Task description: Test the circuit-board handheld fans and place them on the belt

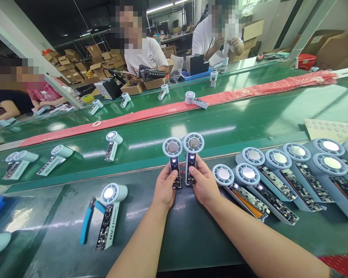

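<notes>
My left hand [166,184] is closed around the handle of a light-blue handheld fan [173,148], thumb on its bare circuit board. A second handheld fan [193,143] of the same kind is gripped in my right hand [204,179], also with the thumb over the board. The two fans stand side by side, heads up, and a small light glows on each board. Left of my hands, another fan [113,193] marked "Speed FAN" lies on the bench, with blue-handled cutters [88,220] beside it.
Several fans with exposed boards [278,158] lie in rows at the right. Beyond the bench, a green conveyor belt [150,135] carries more fans, with a red strip [133,116] along it. Co-workers [147,54] sit across the line. A white sticker sheet [330,129] lies at right.
</notes>
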Available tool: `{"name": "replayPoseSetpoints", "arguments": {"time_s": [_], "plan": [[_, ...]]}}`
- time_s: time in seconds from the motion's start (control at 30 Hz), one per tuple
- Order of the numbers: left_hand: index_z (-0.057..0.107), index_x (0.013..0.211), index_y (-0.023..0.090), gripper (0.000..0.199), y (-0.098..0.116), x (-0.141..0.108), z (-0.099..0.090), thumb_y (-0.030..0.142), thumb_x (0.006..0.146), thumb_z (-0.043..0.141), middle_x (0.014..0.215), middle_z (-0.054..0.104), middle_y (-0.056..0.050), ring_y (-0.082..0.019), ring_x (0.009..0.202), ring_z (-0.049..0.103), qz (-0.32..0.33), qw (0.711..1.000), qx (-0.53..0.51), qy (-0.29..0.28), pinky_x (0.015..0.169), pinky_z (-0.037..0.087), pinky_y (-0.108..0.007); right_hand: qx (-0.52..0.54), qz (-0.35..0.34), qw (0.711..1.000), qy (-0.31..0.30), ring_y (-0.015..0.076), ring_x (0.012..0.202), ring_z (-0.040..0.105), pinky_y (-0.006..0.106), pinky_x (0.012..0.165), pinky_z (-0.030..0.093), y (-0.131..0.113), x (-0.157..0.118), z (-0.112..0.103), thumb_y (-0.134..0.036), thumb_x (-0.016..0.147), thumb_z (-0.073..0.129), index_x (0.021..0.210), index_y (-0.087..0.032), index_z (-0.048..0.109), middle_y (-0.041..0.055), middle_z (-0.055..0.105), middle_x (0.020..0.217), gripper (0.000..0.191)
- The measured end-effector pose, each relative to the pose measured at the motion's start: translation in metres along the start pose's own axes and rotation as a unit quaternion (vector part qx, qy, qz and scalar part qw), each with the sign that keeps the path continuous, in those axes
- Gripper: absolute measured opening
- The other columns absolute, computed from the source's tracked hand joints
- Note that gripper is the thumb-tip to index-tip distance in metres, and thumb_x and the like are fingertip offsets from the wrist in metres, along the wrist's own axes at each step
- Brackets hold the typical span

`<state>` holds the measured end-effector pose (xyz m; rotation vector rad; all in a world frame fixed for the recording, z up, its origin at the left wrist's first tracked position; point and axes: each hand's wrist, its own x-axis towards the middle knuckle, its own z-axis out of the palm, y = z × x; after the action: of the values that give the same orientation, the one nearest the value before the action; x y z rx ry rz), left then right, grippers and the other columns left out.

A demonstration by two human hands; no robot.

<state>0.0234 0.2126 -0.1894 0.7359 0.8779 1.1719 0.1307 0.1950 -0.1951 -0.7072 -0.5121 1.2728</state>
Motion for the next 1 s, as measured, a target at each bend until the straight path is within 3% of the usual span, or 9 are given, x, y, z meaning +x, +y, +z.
{"name": "replayPoseSetpoints", "arguments": {"time_s": [0.2,0.43,0.63,0.77,0.9,0.93,1.0], "plan": [[0.070,0.116,0.019,0.058,0.001,-0.001,-0.001,0.038,0.063,0.084,0.100,0.075,-0.008,-0.026,0.100,0.068,0.004,0.999,-0.002,-0.047,0.092,0.052,-0.038,0.009,-0.005,1.000,-0.021,0.0281,0.134,0.047,0.046,0.118,0.031,-0.004,-0.002,0.001,-0.037,0.072,0.078,0.126,-0.025,0.064,0.0030,0.059,0.136,0.057],[0.070,0.113,0.020,0.056,0.000,0.000,-0.002,0.037,0.062,0.085,0.104,0.074,-0.008,-0.026,0.100,0.068,0.013,0.999,-0.001,-0.042,0.093,0.051,-0.039,-0.007,0.000,1.000,-0.005,0.0303,0.120,0.057,0.047,0.105,0.046,-0.004,-0.002,0.002,-0.039,0.067,0.082,0.125,-0.023,0.064,0.0063,0.064,0.129,0.062],[0.068,0.110,0.020,0.060,-0.003,0.002,-0.004,0.037,0.057,0.088,0.101,0.073,-0.006,-0.019,0.084,0.067,0.008,1.000,0.003,-0.023,0.082,0.053,-0.033,-0.019,-0.008,1.000,0.004,0.0258,0.103,0.065,0.042,0.093,0.052,-0.002,0.000,0.002,-0.038,0.068,0.081,0.119,-0.024,0.064,0.0051,0.069,0.117,0.057],[0.062,0.104,0.019,0.060,-0.003,0.004,0.001,0.038,0.053,0.087,0.096,0.071,-0.004,-0.018,0.085,0.067,0.036,0.996,0.071,0.038,0.080,0.052,-0.030,-0.092,-0.006,0.996,0.012,0.0212,0.091,0.066,0.034,0.085,0.053,0.002,0.002,0.008,-0.042,0.066,0.078,0.108,-0.022,0.063,0.0034,0.069,0.103,0.049],[0.059,0.092,0.015,0.044,0.013,-0.031,-0.002,0.035,0.060,0.081,0.080,0.069,-0.004,-0.015,0.066,0.062,0.060,0.986,0.136,0.072,0.061,0.049,-0.025,-0.182,0.026,0.983,-0.021,0.0159,0.056,0.057,0.026,0.050,0.047,-0.010,-0.026,0.007,-0.038,0.064,0.073,0.094,-0.019,0.059,-0.0002,0.064,0.071,0.038],[0.059,0.093,0.014,0.041,0.018,-0.047,-0.010,0.035,0.063,0.078,0.079,0.068,-0.006,-0.016,0.060,0.061,0.057,0.984,0.152,0.073,0.055,0.046,-0.025,-0.209,0.043,0.976,-0.047,0.0148,0.048,0.053,0.024,0.044,0.042,-0.016,-0.040,0.001,-0.035,0.066,0.070,0.101,-0.018,0.059,-0.0012,0.061,0.066,0.040],[0.056,0.108,0.017,0.044,0.022,-0.081,-0.034,0.039,0.072,0.068,0.087,0.070,-0.006,-0.016,0.055,0.061,0.021,0.965,0.240,0.104,0.050,0.045,-0.027,-0.339,0.110,0.925,-0.132,0.0158,0.049,0.055,0.024,0.045,0.042,-0.029,-0.073,-0.024,-0.032,0.076,0.058,0.134,-0.020,0.045,-0.0026,0.063,0.069,0.060]]}}
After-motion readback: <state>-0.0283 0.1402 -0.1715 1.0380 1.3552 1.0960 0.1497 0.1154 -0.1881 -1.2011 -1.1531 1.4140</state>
